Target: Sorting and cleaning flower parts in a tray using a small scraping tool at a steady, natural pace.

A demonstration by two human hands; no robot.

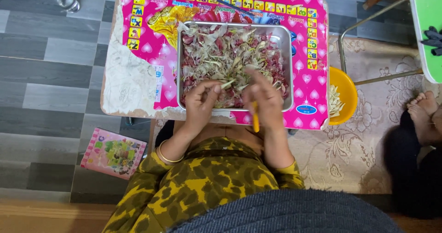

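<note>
Pinching a pale garlic clove [228, 83] at the near edge of the metal tray [287, 53] — left hand [202, 101] closed on it, long axis pointing right toward right hand [262, 97], which grips a yellow-handled knife [254, 118].

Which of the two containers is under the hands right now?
The metal tray full of peels on the pink table; the yellow bowl sits apart, lower at the table's right edge.

Yellow-olive leopard-print sleeves, gold bangle [166, 156] on left wrist, dark knit garment
</note>
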